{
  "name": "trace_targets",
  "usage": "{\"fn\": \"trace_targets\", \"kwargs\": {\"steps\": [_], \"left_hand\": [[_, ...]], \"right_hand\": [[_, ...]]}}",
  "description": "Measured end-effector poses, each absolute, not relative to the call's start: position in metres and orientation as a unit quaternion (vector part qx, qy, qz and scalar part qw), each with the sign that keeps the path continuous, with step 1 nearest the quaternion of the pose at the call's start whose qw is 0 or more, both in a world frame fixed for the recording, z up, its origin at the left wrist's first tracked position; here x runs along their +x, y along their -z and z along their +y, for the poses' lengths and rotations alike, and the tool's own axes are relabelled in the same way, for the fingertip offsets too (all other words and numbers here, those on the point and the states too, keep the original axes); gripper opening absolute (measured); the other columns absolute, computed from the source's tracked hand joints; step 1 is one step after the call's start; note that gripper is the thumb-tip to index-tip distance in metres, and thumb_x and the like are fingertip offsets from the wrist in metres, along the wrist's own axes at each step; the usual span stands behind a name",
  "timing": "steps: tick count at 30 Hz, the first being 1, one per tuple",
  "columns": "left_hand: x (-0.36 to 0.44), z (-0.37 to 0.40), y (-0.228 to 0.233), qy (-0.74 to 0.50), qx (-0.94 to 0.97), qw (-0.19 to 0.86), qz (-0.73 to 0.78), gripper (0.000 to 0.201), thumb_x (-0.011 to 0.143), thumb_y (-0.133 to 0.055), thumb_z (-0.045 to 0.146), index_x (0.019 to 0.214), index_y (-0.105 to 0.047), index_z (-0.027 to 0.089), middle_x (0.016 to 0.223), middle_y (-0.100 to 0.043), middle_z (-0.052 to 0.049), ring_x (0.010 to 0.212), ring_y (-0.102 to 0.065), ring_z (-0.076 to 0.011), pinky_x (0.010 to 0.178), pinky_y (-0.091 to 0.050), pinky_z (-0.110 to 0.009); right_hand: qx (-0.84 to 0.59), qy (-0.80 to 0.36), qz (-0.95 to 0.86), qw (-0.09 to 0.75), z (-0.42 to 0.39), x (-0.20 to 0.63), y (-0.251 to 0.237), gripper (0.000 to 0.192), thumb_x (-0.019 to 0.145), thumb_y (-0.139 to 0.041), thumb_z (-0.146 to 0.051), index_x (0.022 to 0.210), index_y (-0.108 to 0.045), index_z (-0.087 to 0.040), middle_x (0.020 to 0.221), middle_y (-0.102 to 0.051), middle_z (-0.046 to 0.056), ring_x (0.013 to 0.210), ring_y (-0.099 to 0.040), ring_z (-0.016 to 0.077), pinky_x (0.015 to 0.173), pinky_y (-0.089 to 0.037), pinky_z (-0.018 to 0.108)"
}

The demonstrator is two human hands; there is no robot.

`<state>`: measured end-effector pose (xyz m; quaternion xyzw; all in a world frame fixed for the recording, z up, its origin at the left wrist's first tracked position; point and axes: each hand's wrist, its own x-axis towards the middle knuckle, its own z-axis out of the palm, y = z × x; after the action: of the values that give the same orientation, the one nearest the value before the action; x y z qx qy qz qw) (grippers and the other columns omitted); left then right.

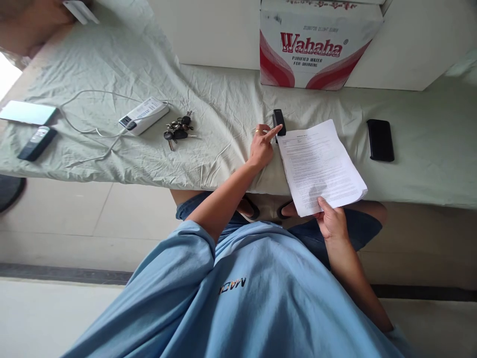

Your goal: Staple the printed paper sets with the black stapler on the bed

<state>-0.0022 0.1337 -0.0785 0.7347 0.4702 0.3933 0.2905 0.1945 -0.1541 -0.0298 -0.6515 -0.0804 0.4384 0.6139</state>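
Right hand (pixel 333 222) pinches papers (pixel 321 166) at near corner, sheets resting on bed (pixel 223 99) edge. Left hand (pixel 263 147), loosely curled, holds nothing; forefinger touches black stapler (pixel 279 122) at papers' far corner. Keys (pixel 178 130) left.

Green-sheeted bed (pixel 223 99): papers (pixel 320 164), stapler (pixel 278 122), black phone (pixel 380 140), keys (pixel 179 128), power bank (pixel 143 115), box (pixel 316 47).

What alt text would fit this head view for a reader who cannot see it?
A person's right hand holds a stack of printed papers at its near corner while the left hand touches a small black stapler on a green sheet-covered surface. Keys, a power bank and a Wahaha box lie beyond.
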Motion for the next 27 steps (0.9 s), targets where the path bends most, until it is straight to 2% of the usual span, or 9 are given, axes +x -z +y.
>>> {"fn": "trace_targets", "kwargs": {"steps": [6,9,13,15,19,22,25,27], "left_hand": [[0.002,0.123,0.067,-0.318,0.763,0.243,0.508,0.075,0.107,-0.047,0.006,0.166,-0.078,0.041,0.147,-0.068,-0.011,0.130,-0.067,-0.0294,0.112,-0.061,-0.046],[0.006,0.111,0.049,-0.257,0.778,0.211,0.533,0.077,0.108,-0.046,0.004,0.171,-0.074,0.040,0.145,-0.073,-0.013,0.138,-0.065,-0.0340,0.105,-0.061,-0.045],[0.010,0.100,0.023,-0.174,0.793,0.182,0.555,0.079,0.112,-0.045,0.005,0.177,-0.067,0.042,0.142,-0.079,-0.013,0.144,-0.063,-0.0364,0.109,-0.061,-0.047],[0.009,0.099,0.018,-0.165,0.793,0.190,0.555,0.079,0.112,-0.045,0.005,0.179,-0.065,0.042,0.142,-0.081,-0.013,0.145,-0.064,-0.0365,0.112,-0.061,-0.048],[0.003,0.108,0.029,-0.265,0.751,0.291,0.530,0.067,0.110,-0.060,0.012,0.171,-0.073,0.038,0.127,-0.085,-0.012,0.143,-0.067,-0.0386,0.121,-0.058,-0.054],[-0.005,0.117,0.041,-0.381,0.690,0.384,0.480,0.058,0.104,-0.074,0.016,0.158,-0.082,0.036,0.111,-0.085,-0.008,0.131,-0.072,-0.0366,0.128,-0.053,-0.058],[-0.013,0.114,0.041,-0.441,0.636,0.401,0.490,0.048,0.101,-0.075,0.016,0.144,-0.086,0.035,0.108,-0.085,-0.006,0.117,-0.074,-0.0302,0.126,-0.055,-0.054],[-0.015,0.099,0.033,-0.447,0.606,0.404,0.519,0.027,0.105,-0.073,0.021,0.126,-0.088,0.029,0.104,-0.085,-0.007,0.108,-0.074,-0.0262,0.118,-0.060,-0.047]], "right_hand": [[-0.654,-0.444,-0.072,0.609,-0.159,0.183,0.030,0.070,0.059,-0.110,-0.051,0.119,-0.086,-0.023,0.118,-0.090,0.006,0.091,-0.080,0.0230,0.054,-0.057,0.028],[-0.648,-0.453,-0.059,0.609,-0.162,0.177,0.028,0.069,0.056,-0.112,-0.050,0.115,-0.086,-0.023,0.112,-0.090,0.004,0.089,-0.080,0.0211,0.053,-0.058,0.025],[-0.629,-0.488,-0.048,0.604,-0.167,0.172,0.025,0.071,0.052,-0.116,-0.049,0.112,-0.085,-0.023,0.110,-0.090,0.002,0.086,-0.081,0.0200,0.053,-0.065,0.026],[-0.625,-0.505,-0.035,0.594,-0.169,0.171,0.026,0.073,0.048,-0.119,-0.048,0.108,-0.085,-0.023,0.103,-0.090,0.002,0.078,-0.081,0.0186,0.051,-0.066,0.026],[-0.621,-0.521,-0.014,0.585,-0.179,0.173,0.030,0.075,0.041,-0.123,-0.049,0.100,-0.085,-0.022,0.088,-0.087,0.000,0.063,-0.075,0.0152,0.045,-0.064,0.024],[-0.612,-0.517,0.008,0.599,-0.191,0.174,0.033,0.073,0.042,-0.124,-0.048,0.099,-0.087,-0.022,0.091,-0.088,0.000,0.065,-0.075,0.0139,0.047,-0.064,0.022],[-0.602,-0.506,0.039,0.617,-0.204,0.174,0.037,0.071,0.042,-0.124,-0.046,0.099,-0.086,-0.025,0.095,-0.089,-0.003,0.067,-0.075,0.0129,0.047,-0.062,0.021],[-0.597,-0.501,0.039,0.625,-0.210,0.172,0.039,0.070,0.045,-0.123,-0.049,0.101,-0.086,-0.026,0.097,-0.089,-0.004,0.069,-0.075,0.0134,0.049,-0.062,0.022]]}}
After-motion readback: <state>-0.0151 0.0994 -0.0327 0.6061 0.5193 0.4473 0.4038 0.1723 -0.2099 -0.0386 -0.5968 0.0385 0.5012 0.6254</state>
